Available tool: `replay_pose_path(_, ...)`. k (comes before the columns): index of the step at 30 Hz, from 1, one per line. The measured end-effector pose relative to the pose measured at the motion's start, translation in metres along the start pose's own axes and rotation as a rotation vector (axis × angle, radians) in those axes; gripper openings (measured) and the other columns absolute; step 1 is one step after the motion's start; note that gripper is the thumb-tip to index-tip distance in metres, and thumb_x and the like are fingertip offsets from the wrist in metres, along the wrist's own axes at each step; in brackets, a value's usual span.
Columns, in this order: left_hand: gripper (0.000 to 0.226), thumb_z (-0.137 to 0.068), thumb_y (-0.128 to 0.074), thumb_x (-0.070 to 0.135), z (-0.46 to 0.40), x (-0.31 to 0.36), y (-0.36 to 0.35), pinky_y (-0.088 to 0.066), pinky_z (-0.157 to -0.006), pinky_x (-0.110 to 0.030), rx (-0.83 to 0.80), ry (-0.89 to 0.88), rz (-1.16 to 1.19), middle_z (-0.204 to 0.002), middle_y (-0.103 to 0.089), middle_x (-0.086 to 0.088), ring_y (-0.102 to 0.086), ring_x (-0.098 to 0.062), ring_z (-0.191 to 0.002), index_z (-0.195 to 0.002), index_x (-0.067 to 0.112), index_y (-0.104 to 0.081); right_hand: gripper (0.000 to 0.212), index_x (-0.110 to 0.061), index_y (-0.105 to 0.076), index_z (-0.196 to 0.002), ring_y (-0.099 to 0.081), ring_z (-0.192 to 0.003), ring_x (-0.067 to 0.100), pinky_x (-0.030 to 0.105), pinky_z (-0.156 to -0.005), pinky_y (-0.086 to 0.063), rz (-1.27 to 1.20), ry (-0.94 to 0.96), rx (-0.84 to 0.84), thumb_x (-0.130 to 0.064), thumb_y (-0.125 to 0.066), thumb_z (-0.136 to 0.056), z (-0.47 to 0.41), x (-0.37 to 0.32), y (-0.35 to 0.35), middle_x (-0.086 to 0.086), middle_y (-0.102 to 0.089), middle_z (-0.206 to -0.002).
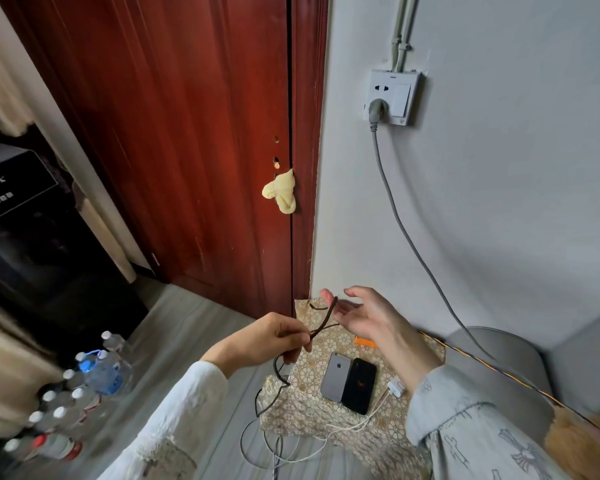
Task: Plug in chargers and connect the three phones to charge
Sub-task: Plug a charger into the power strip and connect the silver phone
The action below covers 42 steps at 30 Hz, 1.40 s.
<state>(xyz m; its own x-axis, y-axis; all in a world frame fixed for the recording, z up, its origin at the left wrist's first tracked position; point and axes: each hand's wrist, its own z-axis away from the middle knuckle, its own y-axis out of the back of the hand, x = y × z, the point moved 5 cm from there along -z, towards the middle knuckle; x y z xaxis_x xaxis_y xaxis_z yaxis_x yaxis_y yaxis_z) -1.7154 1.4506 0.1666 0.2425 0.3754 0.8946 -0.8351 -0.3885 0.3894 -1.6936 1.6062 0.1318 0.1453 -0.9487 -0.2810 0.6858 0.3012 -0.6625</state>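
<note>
Grey wall (499, 202) is carrying a socket (392, 97) with a grey plug (374, 110) filling its lower outlet. Below, I am seeing two phones (349, 382) lying side by side on a patterned cloth (326, 344), a white cable (368, 415) trailing beside them. My left hand (274, 336) is pinching a dark cord (321, 322); my right hand (368, 318) is hovering spread wide. Bottles (84, 382) are blurring at left; a third phone is not showing.

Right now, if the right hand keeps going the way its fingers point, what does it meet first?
Probably the dark cable looped up from the left hand: the right hand is open, fingers aimed left at it. Beyond that, the red door. Depth is unclear.
</note>
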Motion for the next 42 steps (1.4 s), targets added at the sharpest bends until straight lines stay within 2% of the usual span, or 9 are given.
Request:
replay_pose_path(5,0.019,-0.092,-0.049,0.020,0.006,-0.007,0.004,-0.041,-0.062,-0.009,-0.085,0.058,-0.118,-0.055,-0.059,0.011,-0.054,0.002,-0.054,-0.080,0.017,-0.063,0.017,0.005,-0.051,-0.089,-0.055,-0.037,0.016,0.019,-0.037,-0.048,0.039,-0.117,0.033,-0.011,-0.045,-0.095,-0.007,0.012,0.003,0.021,-0.064,-0.061)
replay_pose_path(7,0.019,-0.091,-0.052,0.020,0.008,-0.010,0.009,-0.042,-0.063,-0.006,-0.067,0.075,-0.095,-0.055,-0.063,0.013,-0.057,0.004,-0.057,-0.079,0.020,-0.066,0.022,0.003,-0.052,-0.081,-0.051,-0.030,0.010,0.014,-0.034,-0.044,0.174,-0.038,0.055,-0.010,-0.045,-0.096,-0.007,0.008,0.004,0.015,-0.062,-0.062)
replay_pose_path(13,0.027,-0.094,-0.045,0.026,0.004,-0.033,0.028,-0.053,-0.076,-0.022,0.317,0.264,0.091,-0.091,-0.070,-0.001,-0.066,-0.008,-0.080,-0.103,0.011,-0.065,0.016,-0.003,-0.062,-0.094,-0.061,-0.060,0.018,0.027,-0.052,-0.053,0.708,0.147,-0.168,-0.007,-0.047,-0.093,0.016,0.001,-0.008,0.008,-0.062,-0.072)
replay_pose_path(18,0.057,-0.089,-0.050,0.038,-0.015,0.000,0.043,-0.051,-0.085,-0.028,0.488,0.109,0.336,-0.124,-0.060,-0.008,-0.061,-0.011,-0.104,-0.135,0.009,-0.037,0.014,-0.009,-0.066,-0.092,-0.067,-0.063,0.018,0.028,-0.061,-0.056,1.125,0.252,-0.282,-0.010,-0.052,-0.092,0.039,0.017,-0.017,0.005,-0.068,-0.071)
replay_pose_path(24,0.018,-0.087,-0.058,0.017,-0.021,0.039,0.058,-0.058,-0.071,-0.028,0.669,-0.068,0.388,-0.089,-0.070,-0.010,-0.066,-0.020,-0.081,-0.102,0.009,-0.063,0.011,-0.009,-0.066,-0.093,-0.068,-0.062,0.020,0.028,-0.060,-0.056,1.266,0.262,-0.364,-0.011,-0.055,-0.091,0.050,0.028,-0.020,0.006,-0.066,-0.070)
replay_pose_path(28,0.007,-0.084,-0.062,0.021,-0.020,0.036,0.049,-0.056,-0.071,-0.024,0.596,-0.078,0.372,-0.089,-0.070,-0.006,-0.067,-0.014,-0.078,-0.091,0.024,-0.061,0.010,-0.010,-0.067,-0.093,-0.069,-0.064,0.023,0.028,-0.059,-0.056,1.318,0.219,-0.373,-0.011,-0.057,-0.090,0.052,0.027,-0.014,0.010,-0.067,-0.073)
replay_pose_path(33,0.011,-0.087,-0.056,0.008,-0.021,0.029,0.044,-0.057,-0.062,-0.019,0.633,-0.082,0.357,-0.065,-0.069,0.002,-0.066,-0.007,-0.058,-0.083,0.011,-0.065,0.010,-0.012,-0.067,-0.089,-0.069,-0.070,0.022,0.033,-0.071,-0.058,1.381,0.190,-0.387,-0.013,-0.057,-0.090,0.049,0.027,-0.006,0.011,-0.069,-0.079)
replay_pose_path(38,0.016,-0.086,-0.058,0.008,-0.016,0.018,0.036,-0.059,-0.067,-0.026,0.522,-0.007,0.384,-0.061,-0.072,0.004,-0.068,-0.013,-0.061,-0.076,0.013,-0.069,0.028,-0.015,-0.062,-0.111,-0.066,-0.091,0.013,0.032,-0.088,-0.053,1.378,0.476,-0.268,-0.031,-0.054,-0.090,0.048,-0.003,-0.018,0.003,-0.067,-0.104)
replay_pose_path(42,0.010,-0.084,-0.061,0.010,-0.018,0.013,0.017,-0.059,-0.066,-0.028,0.329,0.049,0.398,-0.066,-0.074,0.000,-0.069,-0.015,-0.063,-0.084,0.004,-0.069,0.008,-0.034,-0.067,-0.086,-0.064,-0.075,-0.002,0.019,-0.068,-0.051,1.315,0.651,-0.246,-0.039,-0.061,-0.083,0.056,-0.015,-0.043,-0.018,-0.066,-0.097)
